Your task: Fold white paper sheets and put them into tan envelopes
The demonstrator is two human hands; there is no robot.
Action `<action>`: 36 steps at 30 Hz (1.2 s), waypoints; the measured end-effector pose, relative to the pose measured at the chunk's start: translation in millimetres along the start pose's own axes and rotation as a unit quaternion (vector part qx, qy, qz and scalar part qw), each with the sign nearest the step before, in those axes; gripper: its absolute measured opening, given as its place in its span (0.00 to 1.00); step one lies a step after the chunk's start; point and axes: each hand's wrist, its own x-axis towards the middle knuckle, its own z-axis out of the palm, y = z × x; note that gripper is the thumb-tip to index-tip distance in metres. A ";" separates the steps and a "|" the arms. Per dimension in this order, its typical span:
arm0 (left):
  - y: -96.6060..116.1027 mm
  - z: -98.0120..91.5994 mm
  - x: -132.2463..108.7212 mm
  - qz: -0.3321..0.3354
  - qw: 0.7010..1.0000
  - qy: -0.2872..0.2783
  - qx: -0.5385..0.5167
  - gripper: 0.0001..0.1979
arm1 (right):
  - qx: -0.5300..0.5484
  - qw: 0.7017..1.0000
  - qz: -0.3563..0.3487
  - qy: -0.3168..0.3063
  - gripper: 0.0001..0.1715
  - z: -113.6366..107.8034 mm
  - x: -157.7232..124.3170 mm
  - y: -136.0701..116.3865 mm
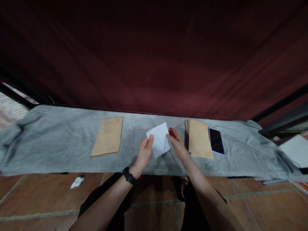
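A folded sheet of white paper (158,140) is held tilted above the grey cloth, between my two hands. My left hand (145,150) grips its left edge, thumb on top and the other fingers hidden beneath. At the right edge, my right hand (177,143) pinches the paper with the thumb in front and fingers behind. To the left lies a brown paper envelope (108,136) with a small reddish mark in its top corner. A stack of brown envelopes (199,138) rests just right of my right hand.
Beside the stack lies a dark-screened phone (217,141). Grey cloth (60,141) covers the long, narrow surface, with a dark red curtain (154,64) behind it. A crumpled white scrap (77,182) is on the tiled floor. White sheets (295,150) sit at far right.
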 end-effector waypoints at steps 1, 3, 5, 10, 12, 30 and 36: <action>-1.3 0.3 1.1 -0.034 0.997 0.014 -0.063 0.26 | 0.014 0.999 0.020 -0.030 0.27 -0.3 -0.2 1.0; -3.9 -1.2 4.2 -0.072 0.987 0.025 -0.139 0.26 | 0.016 0.995 0.056 -0.079 0.22 -1.5 0.1 3.8; -5.7 -6.9 8.5 -0.078 0.986 0.025 -0.145 0.23 | -0.008 0.993 0.070 -0.091 0.19 -4.2 1.9 7.2; -7.1 -35.5 23.2 -0.059 0.997 0.053 -0.014 0.17 | -0.105 0.990 0.017 -0.097 0.15 -17.2 12.3 13.7; -9.0 -46.3 27.2 -0.056 0.997 0.032 0.041 0.16 | -0.168 0.980 -0.018 -0.102 0.14 -22.6 15.6 14.2; -0.6 -43.2 -8.4 -0.067 0.775 -0.131 0.615 0.13 | -0.528 0.799 -0.247 -0.147 0.27 36.8 -49.1 41.3; -6.6 -28.4 -17.0 0.120 0.768 -0.102 0.620 0.18 | -0.598 0.741 -0.248 -0.181 0.31 36.3 -60.8 45.0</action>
